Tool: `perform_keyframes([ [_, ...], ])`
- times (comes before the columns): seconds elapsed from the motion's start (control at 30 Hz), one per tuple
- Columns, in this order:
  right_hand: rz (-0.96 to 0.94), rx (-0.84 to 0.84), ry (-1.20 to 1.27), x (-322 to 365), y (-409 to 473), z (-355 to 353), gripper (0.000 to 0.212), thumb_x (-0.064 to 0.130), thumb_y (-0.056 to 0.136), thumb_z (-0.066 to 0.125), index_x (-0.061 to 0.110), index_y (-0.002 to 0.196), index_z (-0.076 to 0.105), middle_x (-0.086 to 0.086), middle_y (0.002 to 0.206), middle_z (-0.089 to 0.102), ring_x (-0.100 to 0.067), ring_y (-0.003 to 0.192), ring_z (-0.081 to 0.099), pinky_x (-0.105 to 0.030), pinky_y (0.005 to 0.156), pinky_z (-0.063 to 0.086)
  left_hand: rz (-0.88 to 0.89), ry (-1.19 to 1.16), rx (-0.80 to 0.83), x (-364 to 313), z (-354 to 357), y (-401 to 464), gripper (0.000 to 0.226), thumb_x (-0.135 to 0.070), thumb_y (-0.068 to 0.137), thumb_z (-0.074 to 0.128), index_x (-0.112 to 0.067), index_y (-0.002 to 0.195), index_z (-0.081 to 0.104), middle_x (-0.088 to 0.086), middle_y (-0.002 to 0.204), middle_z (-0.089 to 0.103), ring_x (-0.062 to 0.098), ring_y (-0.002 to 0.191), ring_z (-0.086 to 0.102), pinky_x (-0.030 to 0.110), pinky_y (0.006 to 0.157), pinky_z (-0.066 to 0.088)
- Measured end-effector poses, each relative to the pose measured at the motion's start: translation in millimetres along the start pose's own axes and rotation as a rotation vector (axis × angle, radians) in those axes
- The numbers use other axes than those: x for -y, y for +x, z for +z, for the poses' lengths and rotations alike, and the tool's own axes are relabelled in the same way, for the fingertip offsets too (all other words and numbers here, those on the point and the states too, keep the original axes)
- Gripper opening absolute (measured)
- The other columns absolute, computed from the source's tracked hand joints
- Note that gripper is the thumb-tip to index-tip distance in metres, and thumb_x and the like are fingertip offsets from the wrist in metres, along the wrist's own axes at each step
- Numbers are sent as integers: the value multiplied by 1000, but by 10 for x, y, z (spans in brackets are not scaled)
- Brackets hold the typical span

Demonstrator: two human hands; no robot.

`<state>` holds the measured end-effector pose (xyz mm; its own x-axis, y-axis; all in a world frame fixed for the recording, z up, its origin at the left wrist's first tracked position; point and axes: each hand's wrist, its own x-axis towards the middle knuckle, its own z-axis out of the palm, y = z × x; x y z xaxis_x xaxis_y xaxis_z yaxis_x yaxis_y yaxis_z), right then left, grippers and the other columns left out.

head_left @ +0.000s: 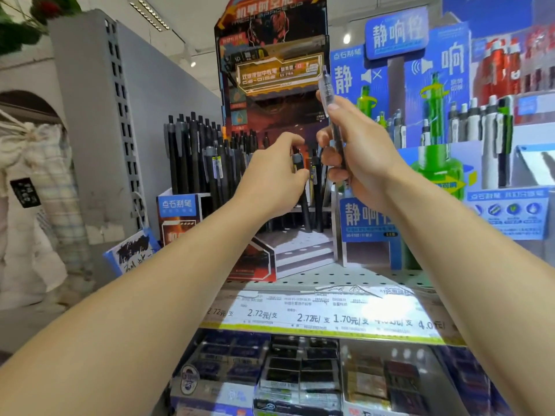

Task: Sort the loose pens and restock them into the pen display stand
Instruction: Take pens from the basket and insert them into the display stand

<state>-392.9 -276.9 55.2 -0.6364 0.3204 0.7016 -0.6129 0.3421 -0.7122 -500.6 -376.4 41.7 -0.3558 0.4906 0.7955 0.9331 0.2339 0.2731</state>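
Observation:
The red and black pen display stand (271,70) rises at the middle of the shelf, with black pens (192,151) standing in its left rows. My left hand (270,172) pinches the top of a black pen (303,190) that stands upright in the stand's front section. My right hand (357,154) is beside it, shut on a clear-topped dark pen (328,88) held upright; whether more pens are in that fist is hidden.
A blue and green pen display (432,115) stands to the right. The perforated shelf (354,277) carries price labels (315,316) along its front edge. Boxed stationery (288,376) fills the shelf below. A grey slotted panel (99,115) and a cloth bag (33,163) are at left.

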Motion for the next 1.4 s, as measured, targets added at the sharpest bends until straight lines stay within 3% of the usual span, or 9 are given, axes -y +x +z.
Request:
perform_keyframes([
  [0.17,-44,-26,-60,-1,10,3,37,22,106,36,48,115,60,5,73,45,-9,56,38,-22,45,29,4,98,123,-57,29,82,46,-25,96,60,-22,140,47,4,102,66,26,101,64,41,86,53],
  [0.43,-103,-80,-128,-57,34,4,39,16,105,45,49,94,63,7,88,57,-5,71,58,-26,65,53,-41,81,286,24,44,136,70,-22,93,64,-29,153,27,-2,83,65,12,74,62,25,56,44],
  [0.6,-153,-77,-188,-57,-10,30,52,17,101,57,62,78,68,27,74,67,2,80,63,-28,70,49,-171,-4,322,39,-35,93,91,-26,92,66,-32,158,4,1,103,70,17,85,70,39,75,60],
  [0.73,-176,-61,-225,-81,-7,8,29,17,94,70,45,92,66,22,71,64,-4,78,62,-25,63,49,-114,-311,-71,-19,-118,-3,60,-25,94,57,-29,151,36,-8,118,66,14,99,67,42,88,58],
  [0.83,-188,-43,-314,-78,-29,10,22,17,88,78,29,98,62,11,76,67,-5,77,65,-20,56,50,-121,-665,-100,-125,-258,-51,39,-32,94,57,-30,133,58,-6,110,71,11,92,70,32,73,59],
  [1.0,-202,-55,-448,-88,-60,39,15,11,86,77,16,85,63,0,85,73,-17,75,67,-35,68,59,-47,-282,-159,-172,-327,-102,25,-32,88,72,-28,112,67,-10,90,72,6,84,69,38,75,61],
  [1.1,-231,-99,-553,-105,-40,34,9,17,86,77,20,88,69,3,93,75,-12,89,70,-36,86,57,-51,-286,-305,-162,-320,-151,16,-27,88,71,-32,93,57,-12,82,69,5,78,68,39,73,60],
  [1.23,-272,-168,-732,-112,-30,60,18,22,93,64,31,107,71,10,118,65,-3,109,57,-18,92,42,26,-106,-335,-106,-255,-212,41,-25,89,69,-33,122,45,-11,79,66,10,76,65,27,65,51],
  [1.4,-202,57,-986,-97,-48,104,51,13,97,51,22,147,51,2,150,53,-15,135,48,-24,104,34,114,78,-251,-38,-200,-237,46,-24,92,64,-34,129,38,2,91,70,25,74,66,43,68,58],
])
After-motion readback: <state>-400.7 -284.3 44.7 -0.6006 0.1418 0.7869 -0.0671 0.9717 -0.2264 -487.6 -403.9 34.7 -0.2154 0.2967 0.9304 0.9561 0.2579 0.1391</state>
